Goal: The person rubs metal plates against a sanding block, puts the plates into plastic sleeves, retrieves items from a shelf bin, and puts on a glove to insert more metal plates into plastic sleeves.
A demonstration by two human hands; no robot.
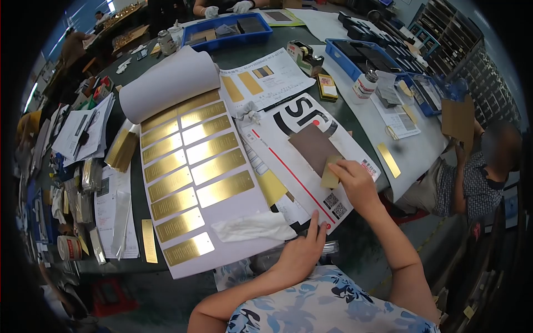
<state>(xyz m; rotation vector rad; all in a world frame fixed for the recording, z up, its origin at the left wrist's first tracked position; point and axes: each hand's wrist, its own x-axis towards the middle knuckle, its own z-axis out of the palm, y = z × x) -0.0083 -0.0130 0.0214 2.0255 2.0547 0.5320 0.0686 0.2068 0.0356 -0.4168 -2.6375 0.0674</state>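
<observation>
My right hand (358,186) pinches a small gold-coloured plate (330,174) over the lower edge of a dark brown flat sheet (312,145). Whether the plate touches that sheet, I cannot tell. Both are above a white printed bag (283,125) with a red line and QR codes. My left hand (300,252) rests near the bag's lower corner, fingers stretched out and holding nothing. Beside it lies a crumpled white cloth (252,226) on a pale backing sheet (222,258), which carries two columns of engraved gold plates (219,161). The sheet's far end is rolled over.
Blue trays (227,30) stand at the back, and a tape dispenser (305,57) and a white-labelled bottle (365,86) are farther right. Papers (83,130) and plastic sleeves crowd the left. Single gold plates lie left (149,241) and right (388,160). A co-worker (472,177) sits at right.
</observation>
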